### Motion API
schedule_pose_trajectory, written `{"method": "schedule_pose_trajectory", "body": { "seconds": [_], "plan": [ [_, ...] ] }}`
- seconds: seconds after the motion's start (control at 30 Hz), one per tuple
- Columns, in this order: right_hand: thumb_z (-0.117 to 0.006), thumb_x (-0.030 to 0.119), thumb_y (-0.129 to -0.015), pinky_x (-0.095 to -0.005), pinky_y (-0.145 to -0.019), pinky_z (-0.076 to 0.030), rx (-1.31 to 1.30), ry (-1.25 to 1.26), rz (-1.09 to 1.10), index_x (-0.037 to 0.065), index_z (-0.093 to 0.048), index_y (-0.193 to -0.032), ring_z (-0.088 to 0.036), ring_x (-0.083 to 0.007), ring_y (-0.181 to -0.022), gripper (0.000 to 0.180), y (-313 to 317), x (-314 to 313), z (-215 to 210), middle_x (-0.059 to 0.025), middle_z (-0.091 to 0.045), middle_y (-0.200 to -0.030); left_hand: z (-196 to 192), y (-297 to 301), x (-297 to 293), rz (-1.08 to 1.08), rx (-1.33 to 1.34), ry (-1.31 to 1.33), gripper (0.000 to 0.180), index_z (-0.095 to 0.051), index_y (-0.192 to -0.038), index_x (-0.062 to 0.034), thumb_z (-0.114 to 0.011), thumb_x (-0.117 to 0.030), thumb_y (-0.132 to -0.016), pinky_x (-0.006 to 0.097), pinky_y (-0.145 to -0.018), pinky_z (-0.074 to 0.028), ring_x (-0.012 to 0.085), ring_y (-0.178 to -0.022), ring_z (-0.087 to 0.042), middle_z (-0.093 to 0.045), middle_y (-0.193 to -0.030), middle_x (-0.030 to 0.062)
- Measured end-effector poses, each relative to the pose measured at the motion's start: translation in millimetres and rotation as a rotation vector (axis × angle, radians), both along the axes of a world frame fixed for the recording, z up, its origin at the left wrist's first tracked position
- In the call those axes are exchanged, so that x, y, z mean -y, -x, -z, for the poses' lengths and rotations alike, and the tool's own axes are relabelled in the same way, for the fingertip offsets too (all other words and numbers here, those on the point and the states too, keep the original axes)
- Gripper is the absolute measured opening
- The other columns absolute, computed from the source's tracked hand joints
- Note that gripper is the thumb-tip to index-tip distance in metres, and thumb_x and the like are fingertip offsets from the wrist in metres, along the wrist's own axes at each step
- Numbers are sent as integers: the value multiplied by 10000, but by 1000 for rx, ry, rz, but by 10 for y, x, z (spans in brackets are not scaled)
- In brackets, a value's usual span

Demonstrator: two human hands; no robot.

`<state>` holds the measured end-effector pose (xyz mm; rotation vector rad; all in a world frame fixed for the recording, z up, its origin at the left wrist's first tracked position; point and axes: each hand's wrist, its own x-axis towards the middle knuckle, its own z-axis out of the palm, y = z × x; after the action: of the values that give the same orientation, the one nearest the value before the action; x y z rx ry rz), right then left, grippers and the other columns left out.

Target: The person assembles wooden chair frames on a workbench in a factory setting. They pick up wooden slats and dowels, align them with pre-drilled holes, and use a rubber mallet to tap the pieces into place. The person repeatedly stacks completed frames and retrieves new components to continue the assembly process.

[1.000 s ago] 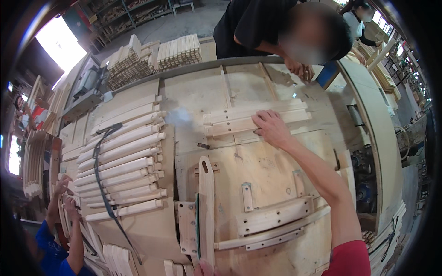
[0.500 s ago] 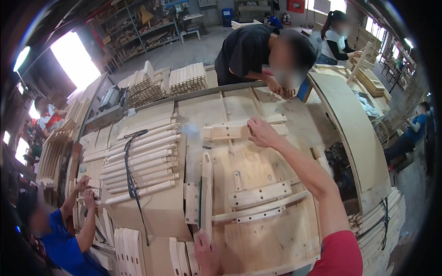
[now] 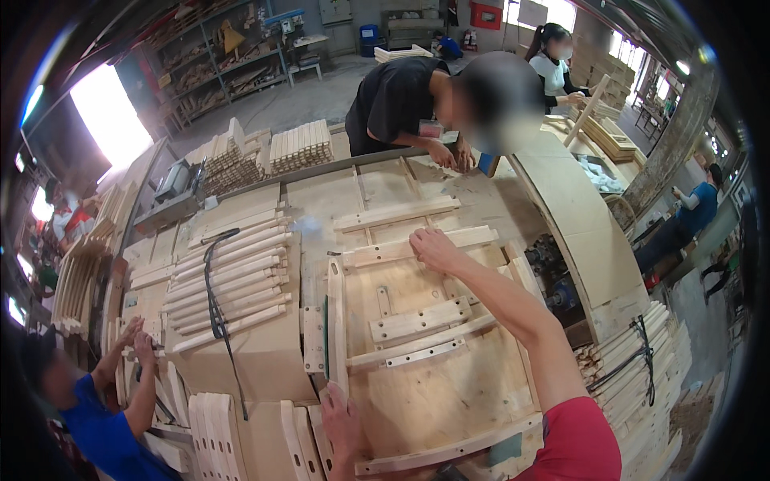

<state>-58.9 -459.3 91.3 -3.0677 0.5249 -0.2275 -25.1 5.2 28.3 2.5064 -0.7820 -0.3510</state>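
Note:
My right hand (image 3: 434, 248) is closed over a pale wooden slat (image 3: 473, 238) lying crosswise. The slat's left end meets the far end of a slotted wooden rail (image 3: 338, 314). At that rail's near end is my left hand (image 3: 341, 418), its fingers closed about the wood. Between my arms, on a plywood board (image 3: 425, 401), lie a drilled wooden block (image 3: 421, 319), a curved slat (image 3: 473, 330) and a narrow drilled strip (image 3: 423, 353). A curved wooden rail (image 3: 449, 453) runs along the board's near edge. Another slat (image 3: 397, 215) lies beyond my right hand.
To the left, rounded wooden bars (image 3: 228, 293) lie in a row under a black strap (image 3: 212, 280). Slotted slats (image 3: 215, 437) stand nearer. A person in black (image 3: 401, 100) leans over the far edge; a person in blue (image 3: 112, 425) works at the left. Bundled wood (image 3: 634, 361) sits at the right.
My right hand has drawn its slat nearer, away from the far slat, to the slotted rail's far end. My left hand stays at that rail's near end. The whole view has shifted.

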Motion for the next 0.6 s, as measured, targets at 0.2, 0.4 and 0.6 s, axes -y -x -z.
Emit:
{"method": "schedule_pose_trajectory", "body": {
  "seconds": [0.2,0.4,0.6],
  "plan": [
    [-688,134,-850,-455,-926,-489,49,92,80,41,-658,-1095,-619,-295,-1096,264,-567,495,354,-117,-652,-1102,98,-39,-51,52,135,69,643,-409,-1513,24,-628,-150,-935,494,-1003,-473,448,-1211,-542,-540,-1341,265],
    [-666,138,-856,-447,-966,-490,-45,27,175,48,-669,-1118,-608,-288,-1154,277,-1173,540,687,-107,-650,-1139,-136,8,-57,-49,-58,-5,525,-470,-1481,-4,-571,-214,-1011,476,-1104,-434,442,-1363,-474,-467,-1506,256],
    [-754,154,-796,-450,-1004,-486,116,-24,228,40,-606,-1264,-576,-319,-1209,503,-632,549,683,-146,-606,-1260,-60,106,36,33,-62,6,544,-472,-1487,-30,-599,-262,-1011,478,-1075,-462,438,-1330,-507,-482,-1493,243]
  ]
}}
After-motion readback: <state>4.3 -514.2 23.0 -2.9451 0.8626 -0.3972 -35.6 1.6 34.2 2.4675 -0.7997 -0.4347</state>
